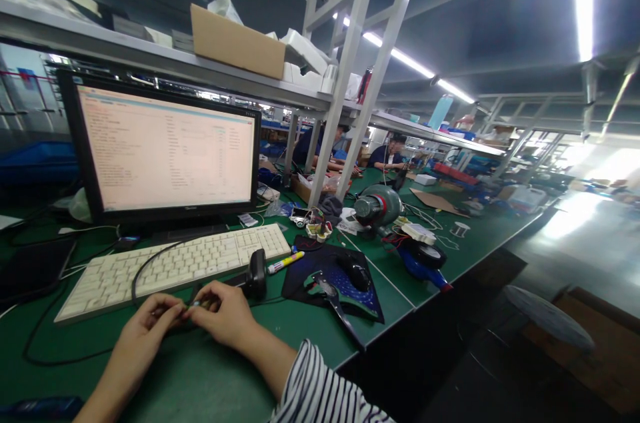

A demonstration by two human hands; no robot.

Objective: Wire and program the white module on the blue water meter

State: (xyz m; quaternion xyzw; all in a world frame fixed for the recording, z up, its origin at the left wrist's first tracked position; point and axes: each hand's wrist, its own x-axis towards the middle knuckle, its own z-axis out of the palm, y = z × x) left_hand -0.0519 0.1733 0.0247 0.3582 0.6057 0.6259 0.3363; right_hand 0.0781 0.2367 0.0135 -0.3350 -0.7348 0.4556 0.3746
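Both hands meet over the green table, just in front of the keyboard (200,262). My left hand (150,326) pinches something small, mostly hidden by the fingers. My right hand (223,315) is closed on the other side of it, fingertips almost touching those of the left. A tiny pale bit shows between the fingertips, too small to name. Right behind my right hand lies a black handheld scanner (257,274), its cable looping over the keyboard. A yellow marker (286,262) rests to the right of the scanner.
A monitor (170,153) stands behind the keyboard. On the right are a mouse (356,271) on a dark mat (300,285), a black-and-silver tool-like part (333,296), a green-grey machine (377,208) and a blue wheeled part (425,260). Two people sit further back.
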